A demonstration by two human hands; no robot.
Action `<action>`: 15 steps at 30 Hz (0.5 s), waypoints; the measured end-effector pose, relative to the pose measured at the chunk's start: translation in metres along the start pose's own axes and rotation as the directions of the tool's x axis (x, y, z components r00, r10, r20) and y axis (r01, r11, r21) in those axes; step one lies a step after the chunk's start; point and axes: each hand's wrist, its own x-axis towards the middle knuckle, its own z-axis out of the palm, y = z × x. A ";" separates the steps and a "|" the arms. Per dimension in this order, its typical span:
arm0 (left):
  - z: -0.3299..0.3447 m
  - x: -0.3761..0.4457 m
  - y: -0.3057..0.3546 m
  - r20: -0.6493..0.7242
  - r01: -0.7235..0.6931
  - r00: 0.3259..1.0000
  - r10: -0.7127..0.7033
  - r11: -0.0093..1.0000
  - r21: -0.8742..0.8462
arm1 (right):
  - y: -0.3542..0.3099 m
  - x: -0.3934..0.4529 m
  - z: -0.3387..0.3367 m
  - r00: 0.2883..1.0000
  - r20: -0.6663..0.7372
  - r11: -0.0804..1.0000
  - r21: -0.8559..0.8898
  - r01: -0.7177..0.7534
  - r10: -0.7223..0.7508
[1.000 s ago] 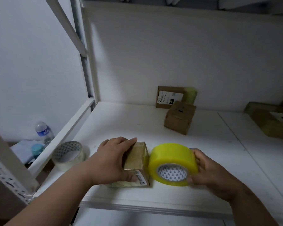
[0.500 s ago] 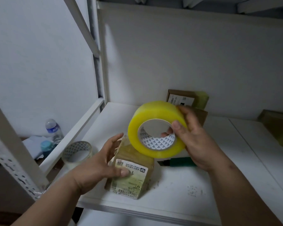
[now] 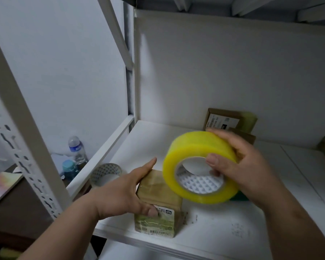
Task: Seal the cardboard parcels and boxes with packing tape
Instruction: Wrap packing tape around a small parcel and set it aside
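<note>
Now left hand [image 3: 118,192] clamped round box [image 3: 158,201], steadying it near shelf [image 3: 223,228] edge. Right hand [image 3: 238,166] gripping tape roll [image 3: 193,147], thumb in core, raised over box, probably hunting the free end.

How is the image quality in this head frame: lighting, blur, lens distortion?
Head view: dim, flat light with a bluish cast, no hard glare. The right hand and yellow tape roll are slightly motion-smeared, the boxes at the back wall soft. The left hand on the parcel is sharper. Wide-angle distortion splays the rack upright.
</note>
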 end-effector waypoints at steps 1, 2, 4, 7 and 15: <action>-0.001 -0.001 -0.002 -0.017 0.019 1.000 -0.019 1.000 -0.005 | 0.002 -0.005 -0.012 0.999 -0.007 0.999 0.004 -0.040 0.040; -0.001 -0.001 -0.003 -0.030 0.030 0.999 -0.031 0.999 -0.021 | 0.007 -0.010 -0.022 0.996 0.012 0.996 0.001 -0.091 0.091; 0.000 -0.001 -0.004 -0.042 0.036 0.998 -0.037 0.999 -0.032 | 0.020 -0.020 -0.034 0.970 0.122 0.977 -0.052 -0.206 0.211; 0.002 0.000 -0.004 -0.026 0.033 0.999 -0.036 0.994 -0.107 | 0.054 -0.035 -0.027 0.914 0.221 0.931 0.053 -0.360 0.341; 0.011 -0.001 -0.014 -0.133 -0.084 0.991 0.003 0.788 -0.610 | 0.076 -0.034 -0.012 0.944 0.131 0.866 0.376 -0.329 0.302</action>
